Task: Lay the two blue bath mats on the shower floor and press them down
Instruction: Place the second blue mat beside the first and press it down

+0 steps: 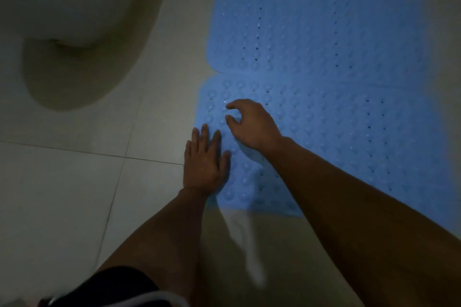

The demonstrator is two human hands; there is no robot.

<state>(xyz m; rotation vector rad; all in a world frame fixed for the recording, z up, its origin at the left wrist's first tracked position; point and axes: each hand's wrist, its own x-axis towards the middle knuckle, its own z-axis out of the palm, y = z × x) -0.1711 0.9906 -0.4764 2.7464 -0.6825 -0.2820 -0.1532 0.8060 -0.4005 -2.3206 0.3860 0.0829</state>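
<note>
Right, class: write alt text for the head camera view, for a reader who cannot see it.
Two bare hands work on the nearer of two bumpy blue rubber bath mats on a pale tiled floor: the left hand lies flat at its edge, the right hand hovers or presses with curled fingers. A white toilet stands left.

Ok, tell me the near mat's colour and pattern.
Light blue near mat, covered in rows of round bumps and small holes; head view.
</note>
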